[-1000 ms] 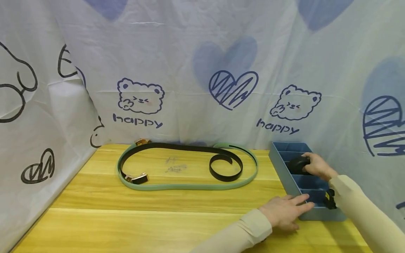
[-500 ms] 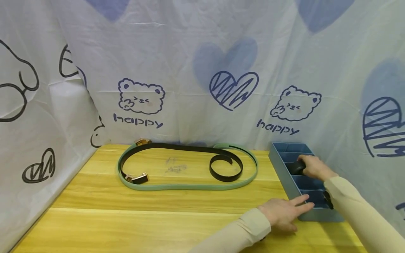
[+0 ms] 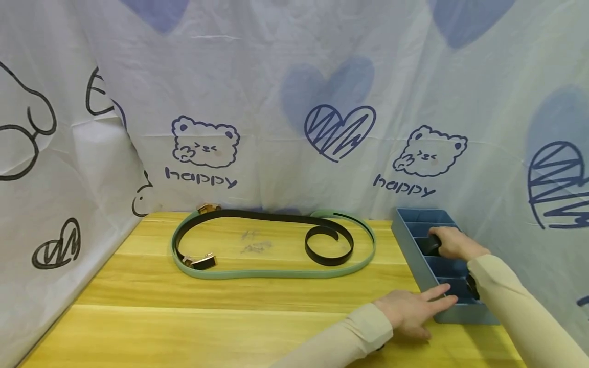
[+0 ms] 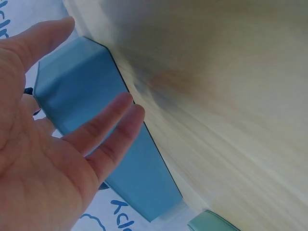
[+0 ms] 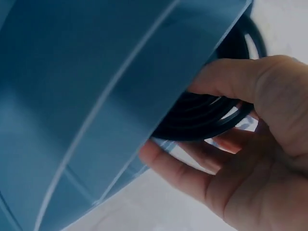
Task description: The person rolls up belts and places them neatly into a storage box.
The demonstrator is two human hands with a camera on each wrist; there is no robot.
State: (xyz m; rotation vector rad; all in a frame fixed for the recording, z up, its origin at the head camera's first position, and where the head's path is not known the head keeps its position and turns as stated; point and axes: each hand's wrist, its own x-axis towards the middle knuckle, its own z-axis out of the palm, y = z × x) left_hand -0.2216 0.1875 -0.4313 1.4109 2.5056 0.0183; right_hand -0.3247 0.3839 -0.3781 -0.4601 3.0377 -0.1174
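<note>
Right hand (image 3: pixel 455 244) pinches the black coil (image 3: pixel 430 246) in the 3rd compartment (image 3: pixel 445 257) from the far end of the blue box (image 3: pixel 416 263), at 4 o'clock.
Thumb and fingers close around the coil's edge; the left hand (image 3: pixel 407 310), fingers spread, lies at the box's 7 o'clock; whether it presses, I cannot tell. Being round, the coil points nowhere; in the right wrist view, its visible part runs longest from 7 to 1 o'clock. Best to lower it parallel to the dividers (image 3: pixel 453 267), loops pinched tight.
</note>
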